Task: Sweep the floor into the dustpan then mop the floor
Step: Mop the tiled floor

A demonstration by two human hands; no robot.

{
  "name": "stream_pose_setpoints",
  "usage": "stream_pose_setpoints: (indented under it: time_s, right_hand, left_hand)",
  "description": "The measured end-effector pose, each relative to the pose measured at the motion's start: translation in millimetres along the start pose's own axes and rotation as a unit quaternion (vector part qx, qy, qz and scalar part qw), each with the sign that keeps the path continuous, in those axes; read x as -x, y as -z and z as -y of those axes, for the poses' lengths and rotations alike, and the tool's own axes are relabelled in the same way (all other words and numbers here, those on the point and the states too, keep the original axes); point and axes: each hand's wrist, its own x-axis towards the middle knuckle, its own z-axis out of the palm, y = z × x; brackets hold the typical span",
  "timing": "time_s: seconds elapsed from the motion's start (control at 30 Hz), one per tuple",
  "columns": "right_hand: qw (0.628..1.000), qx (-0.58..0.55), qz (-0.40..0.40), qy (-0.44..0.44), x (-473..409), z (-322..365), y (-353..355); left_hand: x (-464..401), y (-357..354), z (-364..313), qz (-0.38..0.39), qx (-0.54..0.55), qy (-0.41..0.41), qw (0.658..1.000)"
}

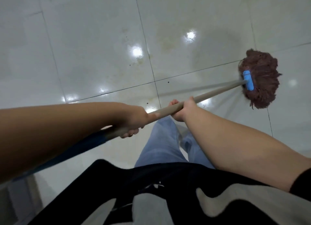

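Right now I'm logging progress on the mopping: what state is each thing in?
Mop head: flat on the floor, strands spread.
Handle: tilted, held by both hands.
Left hand: grip on the handle's upper part.
Right hand: grip further down.
Floor: glossy, with a few dark specks.

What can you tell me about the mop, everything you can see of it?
The mop has a shaggy reddish-brown string head spread flat on the glossy tiled floor at right, clamped by a bright blue plastic bracket. A long beige pole slants down-left toward the person, ending in a blue grip section. The right hand grips the pole farther forward, the left hand nearer the blue end.
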Motion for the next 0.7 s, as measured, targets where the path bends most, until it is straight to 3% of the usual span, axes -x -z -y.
stream_pose_setpoints:
  time_s: [0.23, 0.43, 0.57, 0.7]
  right_hand:
    - [0.98, 0.083, -0.038, 0.179, 11.6, 105.5, 75.8]
    - [0.969, 0.087, -0.059, 0.224, 23.4, 186.0, 143.2]
    - [0.97, 0.101, -0.057, 0.212, 20.1, 187.1, 151.3]
    - [0.973, 0.079, -0.034, 0.216, 11.4, 155.2, 135.8]
  left_hand:
    - [-33.7, -53.3, -128.5, 0.025, 0.045, -0.089, 0.995]
    - [-45.0, -107.7, -228.5, 0.027, 0.09, -0.071, 0.993]
    - [-48.5, -120.8, -241.2, 0.011, 0.11, -0.077, 0.991]
    - [-44.0, -114.0, -202.5, -0.008, 0.095, -0.112, 0.989]
